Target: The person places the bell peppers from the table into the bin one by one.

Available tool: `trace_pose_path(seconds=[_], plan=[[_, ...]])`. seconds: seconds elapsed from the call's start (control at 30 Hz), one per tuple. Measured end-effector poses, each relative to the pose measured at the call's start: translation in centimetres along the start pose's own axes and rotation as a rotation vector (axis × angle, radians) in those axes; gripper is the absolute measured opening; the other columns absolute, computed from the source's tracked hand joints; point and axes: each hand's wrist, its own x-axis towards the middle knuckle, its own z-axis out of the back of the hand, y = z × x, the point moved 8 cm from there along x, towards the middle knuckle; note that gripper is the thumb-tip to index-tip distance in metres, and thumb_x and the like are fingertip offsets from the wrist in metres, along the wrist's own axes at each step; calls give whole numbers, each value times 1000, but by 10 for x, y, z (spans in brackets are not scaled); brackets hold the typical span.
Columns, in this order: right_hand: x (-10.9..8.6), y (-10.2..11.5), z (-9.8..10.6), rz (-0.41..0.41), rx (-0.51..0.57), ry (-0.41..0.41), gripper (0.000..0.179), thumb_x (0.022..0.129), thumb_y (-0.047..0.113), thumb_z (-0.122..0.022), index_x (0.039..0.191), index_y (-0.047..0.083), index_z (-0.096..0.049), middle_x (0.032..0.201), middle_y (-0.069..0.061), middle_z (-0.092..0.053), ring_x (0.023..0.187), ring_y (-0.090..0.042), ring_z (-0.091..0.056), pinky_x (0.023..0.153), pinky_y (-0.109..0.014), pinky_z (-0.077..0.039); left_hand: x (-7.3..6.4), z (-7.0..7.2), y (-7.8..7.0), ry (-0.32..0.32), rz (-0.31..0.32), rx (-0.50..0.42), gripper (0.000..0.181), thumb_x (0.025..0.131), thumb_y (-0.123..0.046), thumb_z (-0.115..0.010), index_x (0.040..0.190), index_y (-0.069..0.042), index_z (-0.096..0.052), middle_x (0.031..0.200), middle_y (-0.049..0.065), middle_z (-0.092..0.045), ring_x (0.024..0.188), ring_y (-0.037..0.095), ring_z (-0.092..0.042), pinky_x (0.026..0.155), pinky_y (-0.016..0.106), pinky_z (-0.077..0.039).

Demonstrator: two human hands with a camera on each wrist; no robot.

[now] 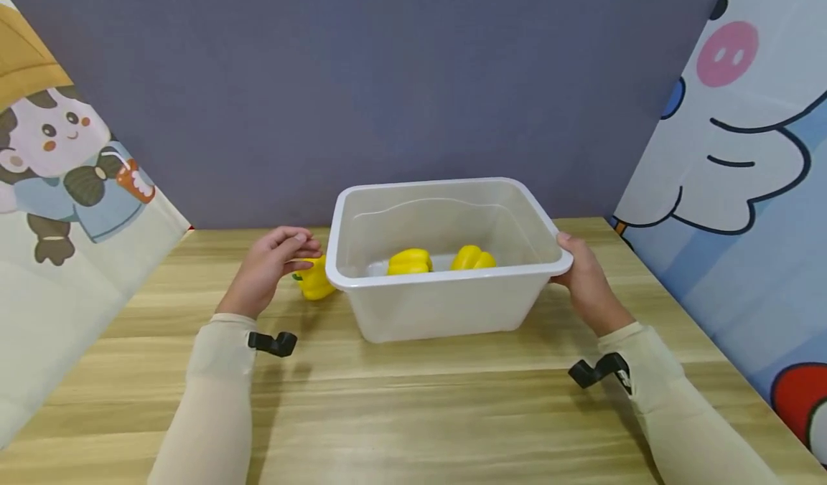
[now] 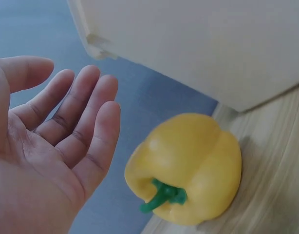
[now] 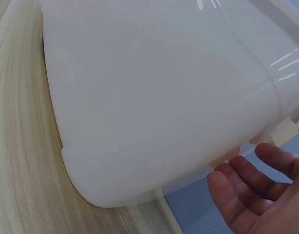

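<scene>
A white plastic bin (image 1: 439, 305) stands on the wooden table. Inside it lie two yellow bell peppers, one left of centre (image 1: 410, 261) and one further right (image 1: 473, 257). A third yellow bell pepper (image 2: 188, 165) with a green stem rests on the table just outside the bin's left end. Above and beside that pepper is my left hand (image 1: 271, 262), palm turned toward the bin, fingers slightly bent and holding nothing. My right hand (image 1: 584, 277) grips the bin's right rim, thumb on top and fingers beneath; the right wrist view shows fingertips (image 3: 222, 187) against the outer wall.
The wood-grain table (image 1: 413, 413) ends at a grey-blue wall panel (image 1: 400, 76) behind the bin. Cartoon-printed panels flank it on the left (image 1: 64, 255) and right (image 1: 743, 255). Black brackets are strapped at the left wrist (image 1: 273, 344) and right wrist (image 1: 599, 372).
</scene>
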Motion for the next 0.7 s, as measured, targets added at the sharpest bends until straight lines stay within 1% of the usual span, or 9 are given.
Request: trace_pose_path(seconds=[0.03, 0.1, 0.2, 0.27, 0.33, 0.47, 0.6, 0.7], plan=[[-1, -1, 1, 0, 5, -4, 45, 108, 39, -32, 119, 8, -62, 102, -5, -65, 87, -15, -59, 71, -35, -51, 1, 0, 1, 1, 2, 23, 35, 103, -29, -58, 121, 1, -57, 120, 21, -64, 105, 25, -67, 89, 33, -56], [-2, -1, 1, 4, 5, -6, 46, 108, 40, -32, 120, 8, -62, 102, -5, -64, 87, -15, -59, 71, -35, -51, 1, 1, 4, 0, 6, 76, 32, 104, -31, -57, 120, -3, -59, 121, 21, -63, 106, 26, -66, 89, 33, -56], [-2, -1, 1, 13, 0, 4, 48, 108, 42, -32, 122, 6, -61, 104, -6, -64, 88, -16, -59, 72, -35, -52, 0, 5, 6, -19, 16, 150, 33, 104, -33, -56, 121, -4, -58, 120, 16, -65, 107, 26, -64, 89, 32, -55], [-1, 0, 1, 16, -7, 9, 49, 108, 42, -32, 122, 5, -61, 104, -7, -64, 89, -16, -59, 72, -35, -52, 0, 8, 7, -35, 22, 184, 35, 105, -33, -55, 123, -2, -56, 119, 13, -65, 108, 25, -63, 91, 33, -54], [-1, 0, 1, 17, -8, 12, 49, 108, 42, -32, 122, 5, -61, 104, -8, -64, 89, -16, -59, 72, -34, -52, -1, 12, 6, -54, 24, 217, 38, 105, -32, -54, 125, 1, -55, 119, 13, -65, 109, 24, -63, 95, 37, -52], [-1, 1, 1, 20, -4, 12, 48, 108, 41, -32, 121, 6, -62, 103, -7, -64, 88, -15, -59, 72, -34, -52, -2, 16, 7, -74, 28, 276, 44, 106, -32, -52, 130, 6, -53, 123, 17, -62, 112, 24, -61, 105, 46, -45], [-1, 2, 1, 28, -2, 19, 49, 108, 41, -32, 121, 4, -61, 103, -8, -63, 88, -16, -58, 72, -35, -51, -3, 17, 10, -82, 44, 321, 46, 107, -31, -51, 133, 6, -53, 130, 21, -59, 118, 27, -58, 110, 50, -38], [-1, 2, 1, 26, -2, 20, 48, 108, 41, -32, 120, 5, -62, 102, -7, -64, 88, -16, -58, 72, -35, -51, -3, 18, 11, -97, 61, 360, 44, 106, -32, -52, 132, 4, -55, 131, 20, -59, 120, 29, -55, 110, 50, -37]])
